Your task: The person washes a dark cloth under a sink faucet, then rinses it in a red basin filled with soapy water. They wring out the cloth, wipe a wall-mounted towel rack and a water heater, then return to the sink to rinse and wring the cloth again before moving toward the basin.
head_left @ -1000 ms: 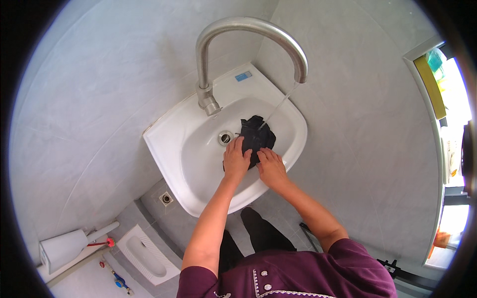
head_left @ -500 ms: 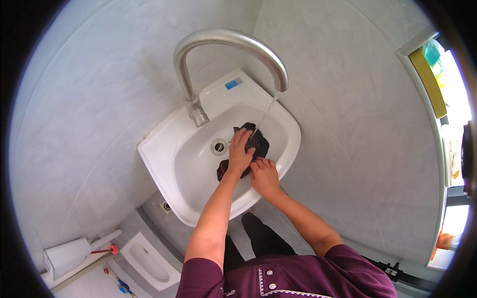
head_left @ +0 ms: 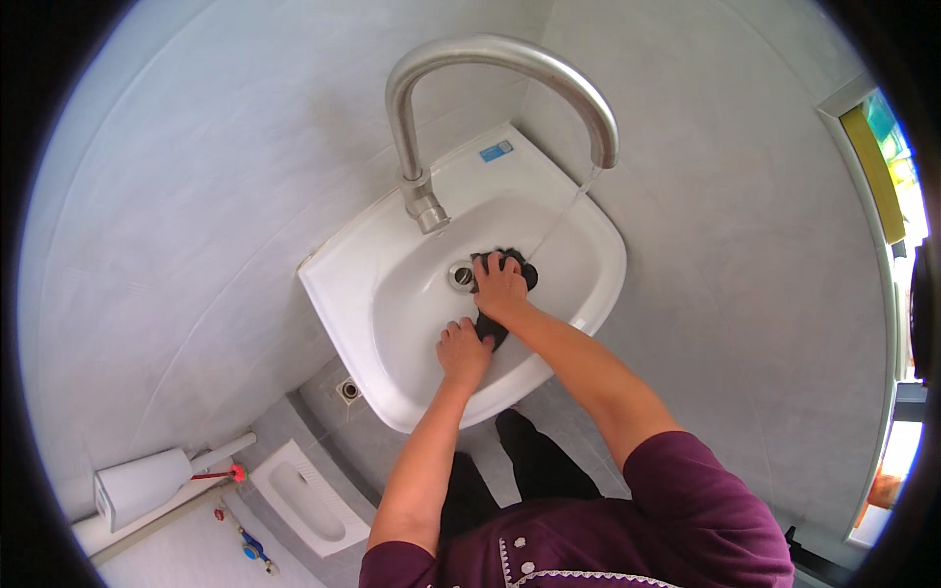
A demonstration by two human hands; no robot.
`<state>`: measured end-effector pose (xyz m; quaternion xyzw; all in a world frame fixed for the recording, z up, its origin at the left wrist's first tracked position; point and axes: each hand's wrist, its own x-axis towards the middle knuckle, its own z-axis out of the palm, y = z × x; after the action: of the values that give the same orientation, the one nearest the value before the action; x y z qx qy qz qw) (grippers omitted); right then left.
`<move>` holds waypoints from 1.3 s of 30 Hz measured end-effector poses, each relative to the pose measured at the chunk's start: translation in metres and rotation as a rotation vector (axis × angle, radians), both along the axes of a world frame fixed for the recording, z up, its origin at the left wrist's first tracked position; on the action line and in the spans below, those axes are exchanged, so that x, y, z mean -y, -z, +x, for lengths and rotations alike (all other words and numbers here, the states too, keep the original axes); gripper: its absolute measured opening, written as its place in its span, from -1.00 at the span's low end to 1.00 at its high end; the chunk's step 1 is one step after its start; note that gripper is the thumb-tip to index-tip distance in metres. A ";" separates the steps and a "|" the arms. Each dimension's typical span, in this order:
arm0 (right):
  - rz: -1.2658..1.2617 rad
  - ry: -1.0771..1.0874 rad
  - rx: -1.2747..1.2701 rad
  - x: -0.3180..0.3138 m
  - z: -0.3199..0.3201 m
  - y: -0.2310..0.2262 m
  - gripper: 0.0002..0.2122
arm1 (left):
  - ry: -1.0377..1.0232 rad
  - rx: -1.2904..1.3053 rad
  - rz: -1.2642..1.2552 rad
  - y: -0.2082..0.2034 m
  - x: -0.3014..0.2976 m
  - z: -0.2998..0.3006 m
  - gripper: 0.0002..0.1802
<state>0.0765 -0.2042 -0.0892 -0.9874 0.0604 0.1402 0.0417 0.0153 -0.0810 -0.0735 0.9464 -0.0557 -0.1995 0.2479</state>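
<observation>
Head view: white ceramic washbasin [head_left: 610, 269], mounted in a corner between grey walls [head_left: 725, 245]; a black wadded cloth [head_left: 492, 331] lies inside the bowl, right of the metal drain [head_left: 461, 275] and extending toward the front rim. Both hands are on the cloth. Right hand [head_left: 501, 287]: placed over the upper, bunched part, back of the hand up, fingers bent and somewhat spread; palm hidden, so cannot tell whether it grips or only presses. Left hand [head_left: 464, 353]: nearer the front rim, fingers curled, thumb side touching the lower end of the cloth; cannot tell whether fabric is pinched there. Hands are apart from each other, the right one farther from the body. Gooseneck faucet [head_left: 490, 47], brushed metal, arches over the basin; a thin water stream [head_left: 561, 218] falls obliquely from its spout toward the upper right edge of the cloth, exact landing point unclear. Blue sticker [head_left: 496, 151] on the basin's back corner. Below left: square floor drain [head_left: 349, 390] and white squat toilet [head_left: 309, 498]. Lower edge: maroon short-sleeved shirt [head_left: 588, 539] with pale scalloped trim, dark trousers [head_left: 549, 465]. Far right: bright window, yellow object [head_left: 875, 176] along its frame.
</observation>
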 end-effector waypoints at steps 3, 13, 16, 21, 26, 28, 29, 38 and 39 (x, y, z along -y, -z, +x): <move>0.251 0.171 0.008 0.005 0.010 -0.001 -0.54 | -0.441 -0.368 -0.668 0.015 -0.030 0.016 -0.61; 0.640 -0.265 0.666 -0.069 -0.087 -0.090 -0.83 | -0.521 -1.147 -2.191 0.038 -0.023 0.032 -0.55; 0.356 -0.011 0.493 -0.061 -0.042 -0.059 -0.90 | -0.740 -1.003 -2.262 0.033 0.007 0.029 -0.58; 0.731 0.328 0.371 -0.015 0.001 -0.028 -0.81 | -0.992 -0.581 -1.587 0.033 0.003 0.036 -0.64; 0.590 -0.001 0.535 -0.048 -0.053 -0.053 -0.79 | -0.880 -0.763 -1.733 0.021 -0.008 0.052 -0.63; 0.549 0.029 0.448 -0.063 -0.055 -0.074 -0.75 | -0.916 -0.667 -1.753 0.047 -0.006 0.047 -0.63; 0.570 0.170 0.407 -0.029 -0.036 -0.057 -0.73 | -1.026 -0.672 -1.540 0.031 0.013 0.048 -0.64; 0.905 0.351 0.118 0.081 -0.047 -0.075 -0.63 | -0.803 -0.449 -1.451 -0.032 0.026 0.057 -0.10; 0.813 0.366 0.255 0.089 -0.044 -0.072 -0.68 | -0.781 -0.375 -1.327 -0.031 0.025 0.057 -0.09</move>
<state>0.0330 -0.2934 -0.0176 -0.8734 0.1684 0.0203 0.4565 0.0720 -0.1058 -0.0423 0.5027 0.2158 -0.1791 0.8177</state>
